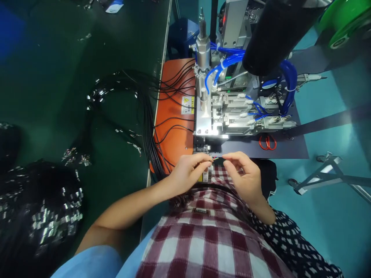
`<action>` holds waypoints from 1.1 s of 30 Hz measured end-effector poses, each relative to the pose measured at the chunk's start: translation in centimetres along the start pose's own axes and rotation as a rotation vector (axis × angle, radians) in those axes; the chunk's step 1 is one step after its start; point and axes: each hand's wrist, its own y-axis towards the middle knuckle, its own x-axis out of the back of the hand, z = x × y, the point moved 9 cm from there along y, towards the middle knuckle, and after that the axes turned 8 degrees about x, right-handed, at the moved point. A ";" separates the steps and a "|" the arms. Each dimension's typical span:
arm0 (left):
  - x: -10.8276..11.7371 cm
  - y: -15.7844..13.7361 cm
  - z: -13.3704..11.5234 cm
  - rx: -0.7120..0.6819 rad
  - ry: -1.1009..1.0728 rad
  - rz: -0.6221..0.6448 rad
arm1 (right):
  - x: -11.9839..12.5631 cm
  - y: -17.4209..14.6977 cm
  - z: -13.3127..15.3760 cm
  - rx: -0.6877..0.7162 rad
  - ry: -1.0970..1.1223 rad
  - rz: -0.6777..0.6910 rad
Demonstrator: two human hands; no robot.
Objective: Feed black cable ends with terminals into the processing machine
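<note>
My left hand (189, 172) is closed in a pinch on the end of a thin cable, and short coloured wires (215, 158) stick out past the fingertips. Just to the right, my right hand (245, 172) faces those wires with thumb and forefinger slightly apart. Nothing shows between them. Both hands are close to my checked apron (199, 231), at the front edge of a metal machine (204, 123) with clamps and blue air tubes. Several black cables (149, 131) run over its orange plate (174, 143) at the left. The rest of the pinched cable is hidden by my left hand.
Red-handled scissors (267, 143) lie on the dark surface right of the machine. A big heap of black cables (43, 208) with shiny ends sits on the green table (116, 200). A black cylinder (272, 34) and a green reel (344, 23) are at upper right.
</note>
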 end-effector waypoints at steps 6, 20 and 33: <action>-0.2 0.1 0.4 0.017 -0.016 -0.020 | -1.5 0.1 0.4 0.028 -0.008 0.086; -1.0 -1.9 -4.2 -0.514 0.646 -0.338 | -1.2 0.1 0.4 0.041 0.109 0.096; -0.4 -0.9 -2.2 -0.291 0.097 -0.109 | -1.5 0.3 0.0 0.059 0.179 0.071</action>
